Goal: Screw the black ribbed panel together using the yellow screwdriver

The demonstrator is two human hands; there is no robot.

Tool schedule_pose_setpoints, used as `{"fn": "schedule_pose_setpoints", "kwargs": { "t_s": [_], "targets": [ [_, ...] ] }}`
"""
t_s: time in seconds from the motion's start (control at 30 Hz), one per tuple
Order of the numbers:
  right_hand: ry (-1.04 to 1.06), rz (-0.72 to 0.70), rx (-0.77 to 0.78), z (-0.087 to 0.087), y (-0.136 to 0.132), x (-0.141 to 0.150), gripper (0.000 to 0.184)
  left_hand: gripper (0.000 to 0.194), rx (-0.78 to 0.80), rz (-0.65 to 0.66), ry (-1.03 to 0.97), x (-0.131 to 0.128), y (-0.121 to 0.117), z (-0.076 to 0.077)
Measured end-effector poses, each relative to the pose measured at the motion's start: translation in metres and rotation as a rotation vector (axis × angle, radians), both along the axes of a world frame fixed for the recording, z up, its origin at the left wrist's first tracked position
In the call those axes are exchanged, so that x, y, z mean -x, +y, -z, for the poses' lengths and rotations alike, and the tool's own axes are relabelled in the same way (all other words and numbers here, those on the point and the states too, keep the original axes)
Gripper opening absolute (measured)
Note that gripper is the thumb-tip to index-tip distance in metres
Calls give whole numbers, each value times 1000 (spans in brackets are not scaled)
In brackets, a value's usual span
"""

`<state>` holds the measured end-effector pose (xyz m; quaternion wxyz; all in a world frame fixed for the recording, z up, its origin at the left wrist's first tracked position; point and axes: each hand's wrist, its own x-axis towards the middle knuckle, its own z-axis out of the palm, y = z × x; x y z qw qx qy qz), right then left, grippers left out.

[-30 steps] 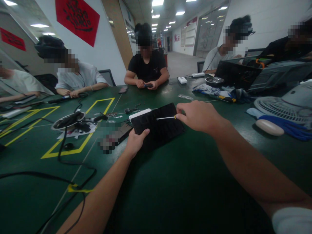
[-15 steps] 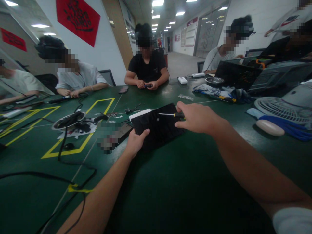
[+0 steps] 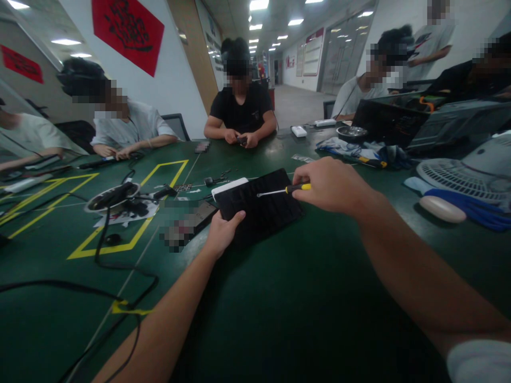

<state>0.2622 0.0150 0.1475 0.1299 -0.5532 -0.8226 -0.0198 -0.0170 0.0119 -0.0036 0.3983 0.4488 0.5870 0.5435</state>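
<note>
My left hand (image 3: 223,232) grips the near left corner of a flat black panel (image 3: 275,213), thumb on top and fingers hidden below. My right hand (image 3: 329,185) is closed around the black-and-yellow handle of a screwdriver (image 3: 277,191). The screwdriver's shaft points left across the panel, its tip at a small pale round spot; I cannot tell whether they touch. From behind the panel's far left edge sticks out a white flat object (image 3: 230,187). Left of my left hand lies a dark, phone-like slab (image 3: 199,219), partly blurred out.
A metal dish (image 3: 136,187) with dark parts and black cables (image 3: 99,255) lies left, around yellow tape. At right are a white fan (image 3: 459,170), a pale computer mouse (image 3: 442,208) and blue cloth (image 3: 483,213). Several people sit around the green table (image 3: 255,314).
The screwdriver's tip has moved slightly down and left, to the pale spot. My right hand has turned and shifted right, showing more of the handle. My left hand and the panel have stayed put.
</note>
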Motion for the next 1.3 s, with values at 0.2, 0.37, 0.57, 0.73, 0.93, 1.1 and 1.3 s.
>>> {"fn": "schedule_pose_setpoints", "kwargs": {
  "t_s": [0.2, 0.37, 0.57, 0.73, 0.93, 1.1, 1.3],
  "targets": [
    [27, -6, -52, 5, 4, -1, 27, 62, -12, 20, -16, 3, 3, 6],
    [24, -9, -58, 5, 4, 0, 26, 59, -21, 19, -13, 3, 3, 7],
    [7, 3, -58, 5, 3, 2, 26, 60, -7, 26, 4, 4, 2, 6],
    [2, 10, -76, 6, 2, 3, 26, 61, 1, 21, 4, 3, 2, 5],
    [-1, 31, -64, 5, 2, 5, 27, 61, -11, 29, -5, 2, 2, 4],
    [-12, 31, -56, 5, 1, 6, 29, 60, -16, 26, 0, 2, 2, 4],
    [-5, 28, -72, 6, 0, 6, 29, 60, -15, 28, -24, 0, 2, 3]
  ]
}}
